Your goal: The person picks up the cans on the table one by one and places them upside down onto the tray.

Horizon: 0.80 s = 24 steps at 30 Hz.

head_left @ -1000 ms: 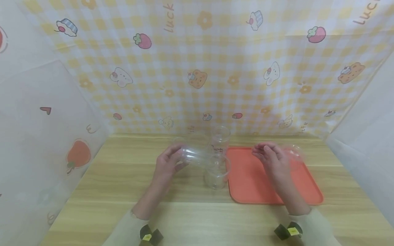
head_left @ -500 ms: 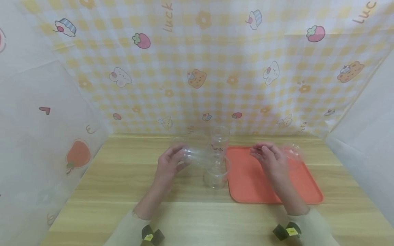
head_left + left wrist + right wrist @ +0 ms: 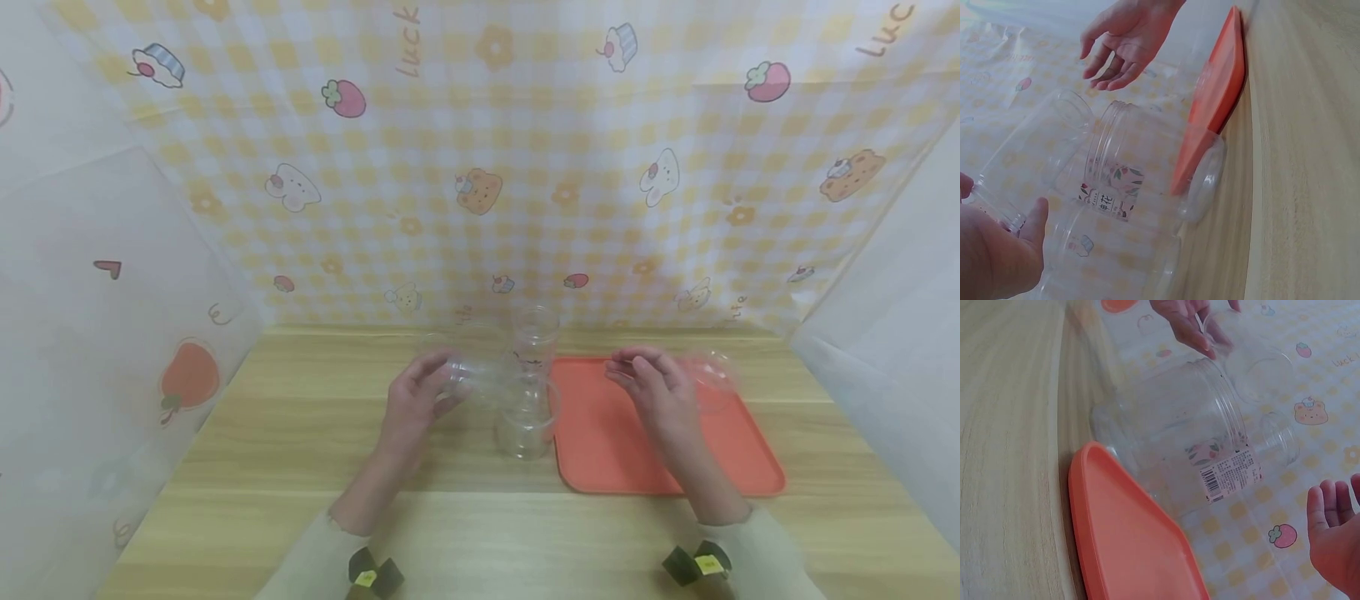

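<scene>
My left hand (image 3: 416, 392) grips one end of a clear plastic jar (image 3: 1029, 147), fingers and thumb around it. The jar lies tilted on its side in the air, its far end pointing right. Beneath and beside it stands a big clear jar (image 3: 525, 425), wide-mouthed with a threaded neck in the wrist views. A printed label (image 3: 1232, 475) shows through or on the clear jars. Another tall clear jar (image 3: 535, 329) stands behind. Over the orange tray (image 3: 607, 442), my right hand (image 3: 656, 396) hovers with loosely bent fingers and nothing in them.
A clear, round plastic thing (image 3: 712, 375) sits at the tray's back right corner, partly behind the right hand. Behind the wooden table (image 3: 300, 450) hangs a yellow checked cloth (image 3: 420, 150). White sheets stand at both sides. Transparent outlines overlap around the left hand.
The left hand has shifted slightly right with its jar, which looks turned a little. The right hand has drifted slightly left, fingers still free. Standing jars and tray stay put.
</scene>
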Motion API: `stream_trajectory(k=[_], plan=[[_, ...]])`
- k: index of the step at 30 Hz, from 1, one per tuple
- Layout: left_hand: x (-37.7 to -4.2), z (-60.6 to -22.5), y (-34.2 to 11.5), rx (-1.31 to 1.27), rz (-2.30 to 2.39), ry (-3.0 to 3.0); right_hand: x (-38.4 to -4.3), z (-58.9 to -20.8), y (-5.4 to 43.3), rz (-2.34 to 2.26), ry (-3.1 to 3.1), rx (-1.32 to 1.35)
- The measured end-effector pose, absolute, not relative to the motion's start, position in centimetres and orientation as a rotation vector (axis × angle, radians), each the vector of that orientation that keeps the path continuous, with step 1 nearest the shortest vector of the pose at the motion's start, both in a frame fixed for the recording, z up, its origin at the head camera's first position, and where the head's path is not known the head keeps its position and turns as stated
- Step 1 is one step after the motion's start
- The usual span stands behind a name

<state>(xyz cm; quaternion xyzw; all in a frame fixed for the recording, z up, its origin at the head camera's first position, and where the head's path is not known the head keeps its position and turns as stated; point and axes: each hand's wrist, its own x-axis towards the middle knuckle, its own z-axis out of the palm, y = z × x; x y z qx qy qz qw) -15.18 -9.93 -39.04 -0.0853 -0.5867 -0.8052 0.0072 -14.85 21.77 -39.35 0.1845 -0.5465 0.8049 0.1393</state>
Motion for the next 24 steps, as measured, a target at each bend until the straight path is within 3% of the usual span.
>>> stream_trajectory(k=[24], plan=[[-15.3, -39.2, -9.4, -0.202, -2.557, -1.797, -14.6, -39.1, 20.7, 2.224, -1.744, 0.495]])
